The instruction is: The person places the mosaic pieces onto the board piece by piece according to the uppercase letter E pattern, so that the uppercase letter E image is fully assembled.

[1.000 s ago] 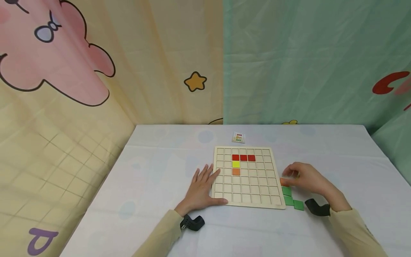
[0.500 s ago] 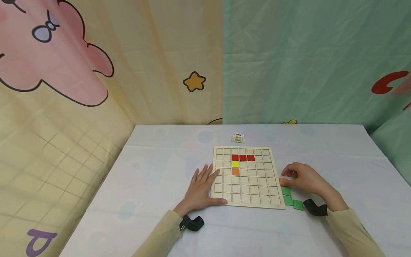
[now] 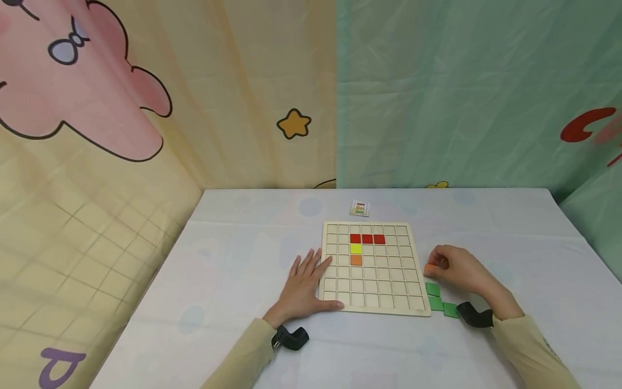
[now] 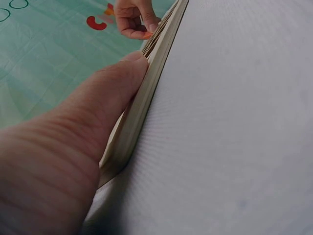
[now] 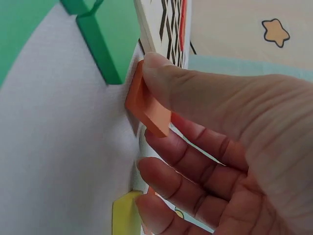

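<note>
My left hand [image 3: 302,283] lies with fingers spread at the left edge of a wooden grid board [image 3: 389,275], its thumb over the front-left corner. On the board are red tiles [image 3: 367,239] in a row, with a yellow tile [image 3: 356,248] and an orange tile [image 3: 356,260] below the leftmost. Just past the board's right edge, my right hand [image 3: 464,270] pinches another orange tile [image 5: 155,117] between thumb and fingers; the right wrist view shows it tilted up from the tablecloth. A second yellow tile [image 5: 125,215] lies under the curled fingers, hidden in the head view.
Green tiles [image 3: 436,303] lie along the board's lower right edge, close below my right hand. Behind the board is a small card [image 3: 360,208] printed with a coloured grid pattern. Curtains [image 3: 437,97] rise at the table's back edge.
The orange tile under my right fingers lay flat beside the board; now it is pinched and tilted up, slightly away from the green tiles. My left hand stays where it was.
</note>
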`<action>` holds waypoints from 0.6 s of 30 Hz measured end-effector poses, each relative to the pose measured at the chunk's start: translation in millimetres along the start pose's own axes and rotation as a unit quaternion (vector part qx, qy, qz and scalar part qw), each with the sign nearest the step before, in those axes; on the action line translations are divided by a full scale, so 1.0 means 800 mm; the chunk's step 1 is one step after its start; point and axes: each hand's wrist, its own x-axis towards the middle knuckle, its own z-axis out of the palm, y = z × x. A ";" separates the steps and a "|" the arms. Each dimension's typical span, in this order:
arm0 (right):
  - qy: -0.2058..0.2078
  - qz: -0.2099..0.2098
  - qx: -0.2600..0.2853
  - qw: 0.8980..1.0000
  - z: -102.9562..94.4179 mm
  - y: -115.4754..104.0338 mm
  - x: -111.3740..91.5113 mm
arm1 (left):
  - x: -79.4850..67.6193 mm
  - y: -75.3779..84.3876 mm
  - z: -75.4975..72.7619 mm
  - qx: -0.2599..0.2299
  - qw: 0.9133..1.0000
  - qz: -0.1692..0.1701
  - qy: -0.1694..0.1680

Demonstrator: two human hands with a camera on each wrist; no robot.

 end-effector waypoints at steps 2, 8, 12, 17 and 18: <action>0.001 -0.005 0.002 1.000 0.001 -0.001 0.000 | 0.000 0.000 0.000 0.001 1.000 -0.001 -0.002; 0.010 -0.017 0.002 1.000 0.002 -0.002 0.000 | 0.000 0.001 0.000 0.002 1.000 0.005 0.004; 0.025 -0.025 0.000 0.999 0.002 -0.004 0.000 | 0.000 0.000 -0.001 -0.003 1.000 0.007 0.007; 0.062 -0.035 0.008 0.997 0.007 -0.008 0.003 | 0.000 0.000 -0.001 -0.004 1.000 0.005 0.006; 0.071 -0.036 0.013 0.997 0.008 -0.009 0.004 | 0.000 0.000 -0.001 -0.004 1.000 0.006 0.007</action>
